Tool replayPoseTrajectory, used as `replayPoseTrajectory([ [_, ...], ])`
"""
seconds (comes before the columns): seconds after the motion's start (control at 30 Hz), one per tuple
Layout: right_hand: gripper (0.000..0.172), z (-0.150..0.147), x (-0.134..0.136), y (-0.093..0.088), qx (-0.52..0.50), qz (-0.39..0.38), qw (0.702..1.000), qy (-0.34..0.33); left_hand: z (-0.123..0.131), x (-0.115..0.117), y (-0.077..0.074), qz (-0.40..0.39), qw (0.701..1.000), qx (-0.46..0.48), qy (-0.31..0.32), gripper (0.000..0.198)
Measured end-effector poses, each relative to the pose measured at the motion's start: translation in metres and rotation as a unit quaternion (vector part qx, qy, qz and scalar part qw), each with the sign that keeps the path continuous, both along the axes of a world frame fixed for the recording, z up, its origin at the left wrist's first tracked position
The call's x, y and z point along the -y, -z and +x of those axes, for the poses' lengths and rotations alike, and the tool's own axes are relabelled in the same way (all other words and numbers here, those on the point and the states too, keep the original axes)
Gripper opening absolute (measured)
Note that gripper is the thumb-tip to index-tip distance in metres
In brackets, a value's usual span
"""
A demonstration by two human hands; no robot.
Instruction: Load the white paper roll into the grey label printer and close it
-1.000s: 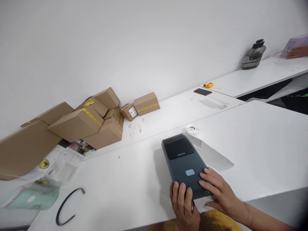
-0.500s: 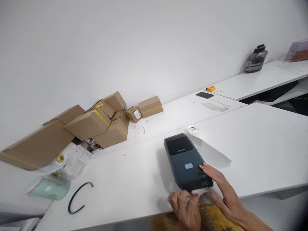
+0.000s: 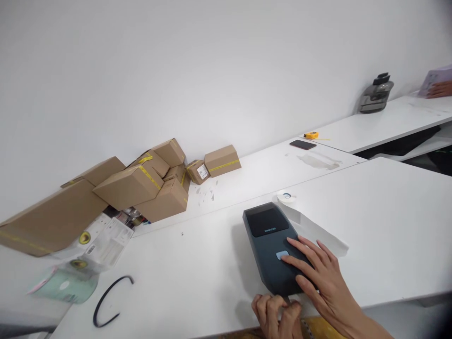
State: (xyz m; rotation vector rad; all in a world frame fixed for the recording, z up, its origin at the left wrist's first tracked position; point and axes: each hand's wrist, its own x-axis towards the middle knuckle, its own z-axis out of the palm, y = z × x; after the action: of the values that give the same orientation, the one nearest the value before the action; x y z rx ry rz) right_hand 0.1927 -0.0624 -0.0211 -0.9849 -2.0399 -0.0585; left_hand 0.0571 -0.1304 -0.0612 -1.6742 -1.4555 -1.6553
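Observation:
A dark teal, box-shaped device (image 3: 265, 262) with a black display window and a light blue button (image 3: 282, 255) stands on the white table near its front edge. My right hand (image 3: 326, 282) lies over the device with fingers spread, one fingertip on the button. Against the near end of the device, my left hand (image 3: 275, 313) is closed with curled fingers. What it pinches there is hidden. Behind the device a small white roll (image 3: 285, 196) lies with a loose white strip (image 3: 314, 230) trailing along its right side.
Several cardboard boxes (image 3: 123, 190) are piled at the back left by clear packaging (image 3: 106, 240) and a mint-green pouch (image 3: 68, 285). A black curved band (image 3: 106, 301) lies front left. Back right: a phone (image 3: 302, 144), yellow tape measure (image 3: 311, 135), jug (image 3: 376, 96) and another person's hand (image 3: 439, 89).
My right hand has moved from the device's near right edge up onto its top, and a finger now touches the button. My left hand stays curled at the near end.

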Motion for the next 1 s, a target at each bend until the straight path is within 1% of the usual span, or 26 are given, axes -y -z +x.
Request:
replayPoseTrajectory([
  [0.1,0.026,-0.002,-0.003,-0.009,0.022,0.011,1.000,0.020,0.000,-0.002,-0.001,-0.012,1.000,-0.007,-0.007,0.026],
  [0.2,0.022,-0.002,-0.006,-0.012,0.015,0.003,1.000,0.019,-0.002,0.001,-0.001,-0.024,0.999,-0.025,-0.008,0.021],
  [0.27,0.022,-0.001,-0.005,-0.010,-0.001,-0.030,1.000,0.004,-0.005,0.004,0.000,-0.036,0.999,-0.025,0.000,0.016],
  [0.33,0.025,0.001,-0.002,-0.007,-0.037,-0.072,0.997,-0.017,-0.010,0.007,-0.001,-0.043,0.999,-0.005,0.010,0.010],
  [0.37,0.028,0.002,0.000,-0.005,-0.067,-0.090,0.993,-0.023,-0.012,0.009,-0.003,-0.047,0.999,0.013,0.014,0.013],
  [0.4,0.032,0.003,0.002,-0.002,-0.105,-0.103,0.989,-0.021,-0.014,0.009,-0.004,-0.053,0.998,0.038,0.016,0.019],
  [0.47,0.039,0.006,0.006,0.004,-0.190,-0.125,0.974,0.011,-0.017,0.009,-0.010,-0.090,0.990,0.104,0.021,0.034],
  [0.53,0.044,0.008,0.009,0.009,-0.254,-0.155,0.953,0.054,-0.018,0.005,-0.017,-0.153,0.971,0.180,0.036,0.044],
  [0.6,0.049,0.010,0.008,0.012,-0.283,-0.193,0.936,0.078,-0.020,-0.001,-0.024,-0.201,0.947,0.244,0.060,0.047],
  [0.67,0.053,0.011,0.004,0.010,-0.287,-0.224,0.929,0.069,-0.024,-0.010,-0.032,-0.224,0.927,0.287,0.089,0.048],
  [0.73,0.054,0.009,-0.004,0.002,-0.286,-0.235,0.928,0.040,-0.032,-0.025,-0.043,-0.237,0.911,0.319,0.108,0.048],
  [0.8,0.053,0.005,-0.016,-0.010,-0.290,-0.220,0.931,0.005,-0.043,-0.047,-0.054,-0.252,0.895,0.354,0.104,0.048],
  [0.87,0.050,0.000,-0.032,-0.024,-0.293,-0.186,0.937,-0.025,-0.054,-0.072,-0.063,-0.287,0.882,0.360,0.099,0.047],
  [0.93,0.047,-0.007,-0.052,-0.039,-0.287,-0.159,0.944,-0.040,-0.062,-0.098,-0.067,-0.326,0.869,0.354,0.115,0.045],
  [1.0,0.046,-0.014,-0.075,-0.052,-0.277,-0.143,0.950,-0.037,-0.067,-0.119,-0.068,-0.363,0.857,0.342,0.130,0.048],
])
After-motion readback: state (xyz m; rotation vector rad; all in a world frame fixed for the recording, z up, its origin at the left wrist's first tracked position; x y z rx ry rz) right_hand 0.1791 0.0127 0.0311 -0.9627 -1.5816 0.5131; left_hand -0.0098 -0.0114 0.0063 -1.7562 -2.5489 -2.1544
